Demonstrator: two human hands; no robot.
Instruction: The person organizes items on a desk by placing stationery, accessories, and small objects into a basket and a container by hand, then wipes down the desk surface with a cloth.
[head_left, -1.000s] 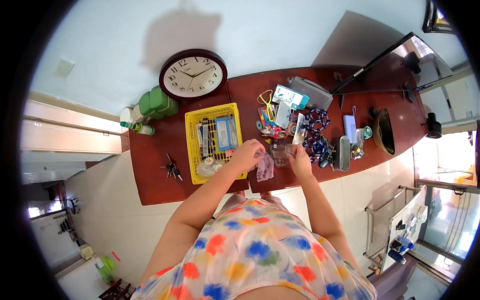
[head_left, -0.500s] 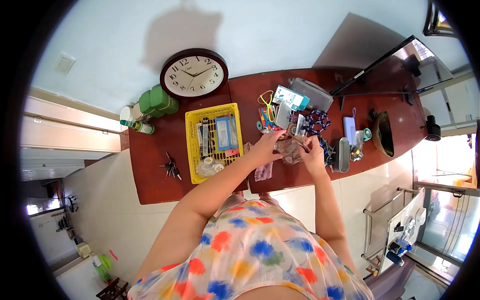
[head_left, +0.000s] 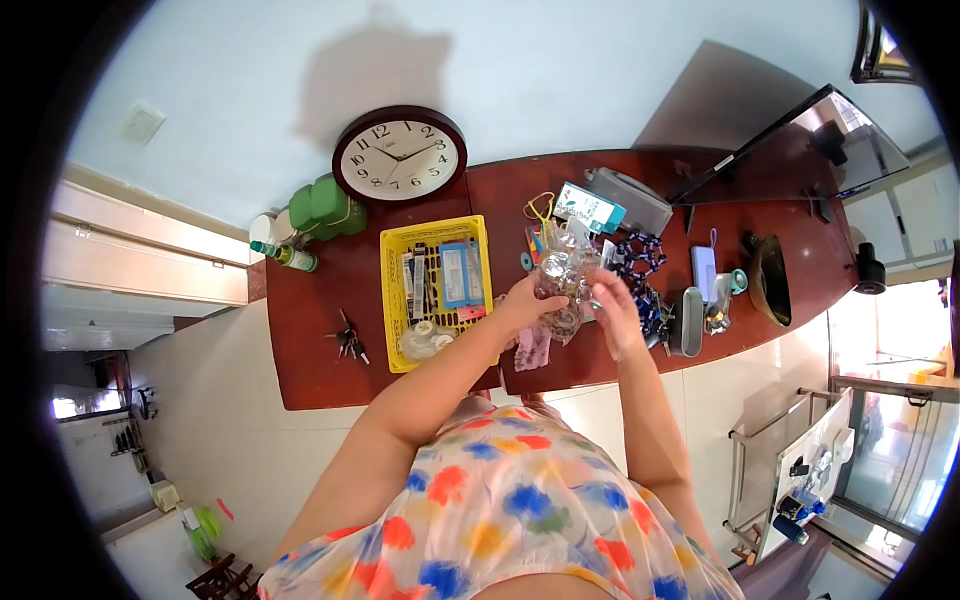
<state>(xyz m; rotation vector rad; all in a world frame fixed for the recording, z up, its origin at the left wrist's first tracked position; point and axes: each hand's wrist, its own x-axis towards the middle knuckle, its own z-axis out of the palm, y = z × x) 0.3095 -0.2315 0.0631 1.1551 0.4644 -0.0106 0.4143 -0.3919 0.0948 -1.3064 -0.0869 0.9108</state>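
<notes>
My left hand (head_left: 530, 303) grips a clear, crinkled plastic bag (head_left: 567, 275) with brownish contents, raised above the front of the dark red table (head_left: 320, 290). Close to the bag's right side is my right hand (head_left: 618, 308), its fingers curled; whatever they hold is too small to make out. A pink patterned cloth (head_left: 532, 348) lies by the table's front edge, partly under my left hand. To the left stands a yellow basket (head_left: 388, 300) with a blue-edged pack (head_left: 461, 274) and white rolls (head_left: 424, 334) inside. Dark blue beaded items (head_left: 640, 257) lie right of the bag.
A round clock (head_left: 400, 160) leans on the wall behind the basket. Keys (head_left: 348, 340) lie at the left. Toward the right are a grey oval tin (head_left: 687, 322), a lilac power bank (head_left: 704, 270), a dark bowl (head_left: 770, 282) and a flat screen (head_left: 800, 150).
The clear bag has come up off the table area in my left hand, its crinkled top now pointing toward the wall. My right hand has shifted slightly, and the view has tilted a little.
</notes>
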